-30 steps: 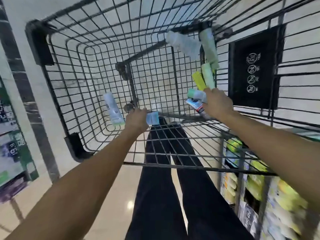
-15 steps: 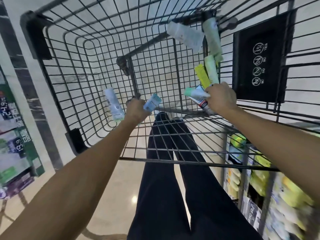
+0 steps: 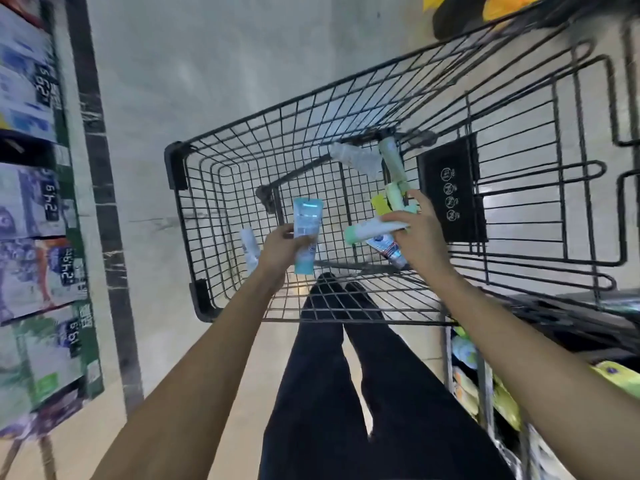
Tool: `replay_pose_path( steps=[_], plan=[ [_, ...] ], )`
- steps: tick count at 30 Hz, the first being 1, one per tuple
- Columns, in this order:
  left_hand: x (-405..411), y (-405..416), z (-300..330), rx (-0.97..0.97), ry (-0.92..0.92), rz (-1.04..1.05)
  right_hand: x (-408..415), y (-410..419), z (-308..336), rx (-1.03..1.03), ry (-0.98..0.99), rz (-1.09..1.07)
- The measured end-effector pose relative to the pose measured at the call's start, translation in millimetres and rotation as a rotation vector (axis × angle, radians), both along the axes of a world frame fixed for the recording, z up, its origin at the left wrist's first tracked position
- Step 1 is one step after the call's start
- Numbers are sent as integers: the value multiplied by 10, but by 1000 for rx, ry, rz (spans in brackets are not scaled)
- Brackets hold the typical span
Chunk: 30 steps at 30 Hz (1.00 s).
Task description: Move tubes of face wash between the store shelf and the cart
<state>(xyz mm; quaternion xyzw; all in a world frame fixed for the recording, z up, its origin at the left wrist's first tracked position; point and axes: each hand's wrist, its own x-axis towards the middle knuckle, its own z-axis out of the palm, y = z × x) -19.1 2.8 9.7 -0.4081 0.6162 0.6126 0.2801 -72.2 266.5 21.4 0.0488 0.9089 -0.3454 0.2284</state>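
Observation:
My left hand (image 3: 277, 249) grips a light blue tube (image 3: 306, 233), held upright above the floor of the black wire cart (image 3: 180, 168). My right hand (image 3: 414, 233) holds a pale green tube (image 3: 370, 230) and a white, blue and red tube (image 3: 386, 249) together. Loose in the cart lie a white tube (image 3: 250, 249) at the left, a clear whitish tube (image 3: 356, 157), a grey-green tube (image 3: 391, 161), a light green tube (image 3: 394, 195) and a yellow tube (image 3: 379, 204) along the right side.
The cart's black child-seat flap (image 3: 450, 188) stands just right of my right hand. Store shelves with price tags (image 3: 38, 209) run along the left. More shelves with yellow-green packs (image 3: 485, 393) sit at the lower right. My legs in dark trousers (image 3: 332, 375) are below the cart.
Both hands have lifted their tubes up off the cart floor. The light blue tube has turned upright in my left hand. The view has pulled back and shows more of the aisle.

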Motion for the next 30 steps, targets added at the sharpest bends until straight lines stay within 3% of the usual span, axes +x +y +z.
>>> replay_pose_path(
  steps=[15,20,30],
  plan=[
    [170,214,1911,184,281,282,92,-62,1758,-701,31,-441],
    [94,220,2273,240,383,269,156,-49,2085,-771,13,-477],
    [229,-34,2737,386,482,20,594,-355,2709,-1148,11,-669]
  ],
)
